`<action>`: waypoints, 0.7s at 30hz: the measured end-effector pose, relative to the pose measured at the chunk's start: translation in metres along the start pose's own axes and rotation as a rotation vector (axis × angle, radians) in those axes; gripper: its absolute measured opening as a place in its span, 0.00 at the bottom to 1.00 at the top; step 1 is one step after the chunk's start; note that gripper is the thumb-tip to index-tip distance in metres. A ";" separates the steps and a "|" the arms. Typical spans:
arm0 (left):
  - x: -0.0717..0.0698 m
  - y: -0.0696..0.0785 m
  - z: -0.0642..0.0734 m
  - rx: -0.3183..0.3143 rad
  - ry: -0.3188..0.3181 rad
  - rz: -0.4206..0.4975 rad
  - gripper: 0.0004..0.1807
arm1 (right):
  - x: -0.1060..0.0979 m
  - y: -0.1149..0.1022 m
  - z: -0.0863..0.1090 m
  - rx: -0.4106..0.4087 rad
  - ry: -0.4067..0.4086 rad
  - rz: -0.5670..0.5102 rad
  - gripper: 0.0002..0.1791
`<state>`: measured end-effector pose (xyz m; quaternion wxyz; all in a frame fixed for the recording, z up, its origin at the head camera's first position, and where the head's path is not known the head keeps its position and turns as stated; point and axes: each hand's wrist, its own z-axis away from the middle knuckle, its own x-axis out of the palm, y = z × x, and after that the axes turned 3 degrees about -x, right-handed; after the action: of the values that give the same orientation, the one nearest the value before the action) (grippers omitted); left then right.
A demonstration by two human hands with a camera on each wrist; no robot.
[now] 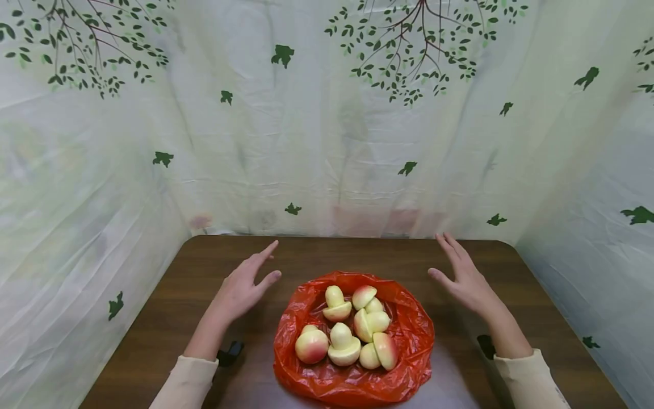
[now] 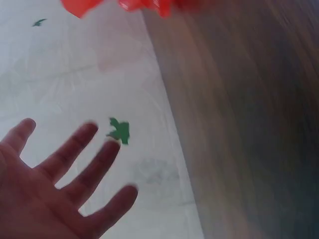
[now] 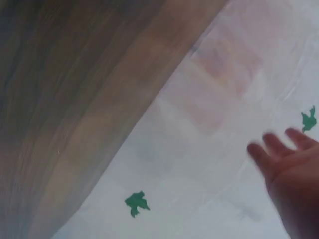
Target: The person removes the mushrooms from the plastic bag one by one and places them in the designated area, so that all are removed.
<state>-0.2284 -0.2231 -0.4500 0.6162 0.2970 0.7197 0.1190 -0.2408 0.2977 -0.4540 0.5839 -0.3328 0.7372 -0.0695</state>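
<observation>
A red plastic bag lies spread open on the table with its edge rolled down. Inside it are several mushroom-shaped pieces, cream-coloured, some with a pink-red blush; their exact kind I cannot tell. To the left of the bag my left hand is held with fingers extended and thumb apart, touching nothing. On the other side my right hand is likewise spread and holds nothing. The left wrist view has the left hand with fingers apart; the right wrist view catches part of the right hand.
The brown wooden table has a white curtain printed with leaves and branches behind it and at both sides. Dark wrist devices sit under both forearms.
</observation>
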 end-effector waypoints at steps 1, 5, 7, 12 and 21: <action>0.000 0.001 0.000 -0.001 -0.010 0.039 0.39 | 0.000 -0.001 0.000 -0.012 0.006 -0.029 0.48; -0.001 0.003 0.001 0.005 -0.057 0.145 0.37 | 0.001 -0.004 0.000 -0.057 0.042 -0.099 0.49; -0.001 0.004 0.000 0.014 -0.084 0.169 0.36 | 0.001 -0.006 0.001 -0.061 0.054 -0.112 0.49; 0.002 0.005 0.000 0.025 -0.171 0.225 0.35 | 0.001 -0.013 0.003 -0.065 0.089 -0.135 0.51; 0.012 0.003 0.003 0.037 -0.296 0.328 0.36 | 0.004 -0.023 0.007 -0.147 0.151 -0.238 0.53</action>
<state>-0.2252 -0.2140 -0.4589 0.6819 0.4354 0.5656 0.1595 -0.2256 0.2796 -0.4484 0.4885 -0.4536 0.7374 -0.1091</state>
